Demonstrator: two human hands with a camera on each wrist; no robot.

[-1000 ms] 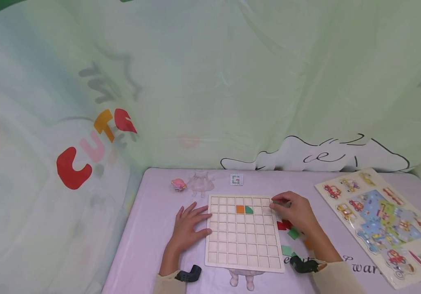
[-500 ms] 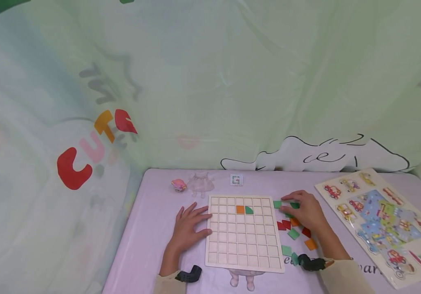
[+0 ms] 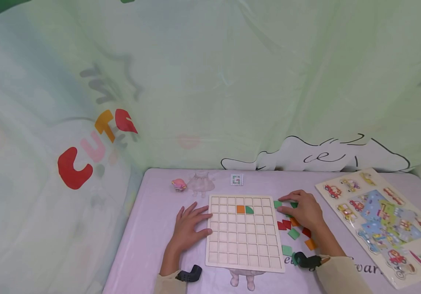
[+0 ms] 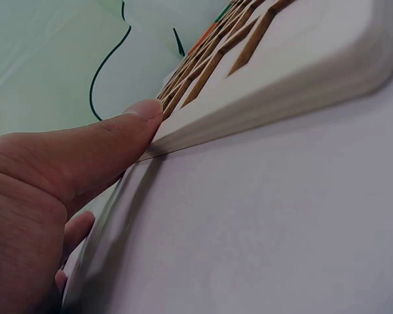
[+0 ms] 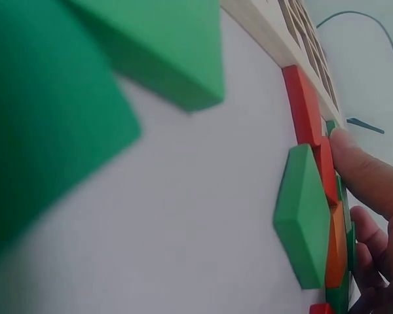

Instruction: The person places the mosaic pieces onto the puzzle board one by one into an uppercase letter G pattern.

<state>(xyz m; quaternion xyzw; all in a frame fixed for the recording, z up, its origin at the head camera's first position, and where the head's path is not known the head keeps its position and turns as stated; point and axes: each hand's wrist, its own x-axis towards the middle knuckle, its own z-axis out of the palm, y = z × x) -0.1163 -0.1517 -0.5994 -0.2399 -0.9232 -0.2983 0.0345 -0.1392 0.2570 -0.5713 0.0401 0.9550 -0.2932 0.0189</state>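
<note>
A: Item one?
B: Light green tile (image 3: 277,204). Location: at the thumb and forefinger tips of the right hand (image 3: 304,209), just beside the grid board (image 3: 243,237).
A: Handling?
B: Probably light and stiff, likely wood, so hardly fragile. Smooth-faced by the look of it; could slip if caught by the flat. Best taken by two opposite side edges, thumb against forefinger.
A: Gripped?
B: Cannot tell. Both tips stand at it, forefinger on the far side, thumb on the near; whether they pinch is unclear.
A: Pose?
B: Right hand low, thumb and forefinger pointing towards the left hand (image 3: 191,226). On the near side of the right thumb: red tiles (image 3: 281,226), and nearer the wrist a loose orange tile (image 3: 310,244).
A: Left hand?
B: Fingers spread, tips at the board's edge; thumb tip touching the rim.
A: Board?
B: Lies between the hands, bearing an orange square (image 3: 240,209) and a rounded green piece (image 3: 249,210). Judged stiff, fairly light; steady it by the rim.
</note>
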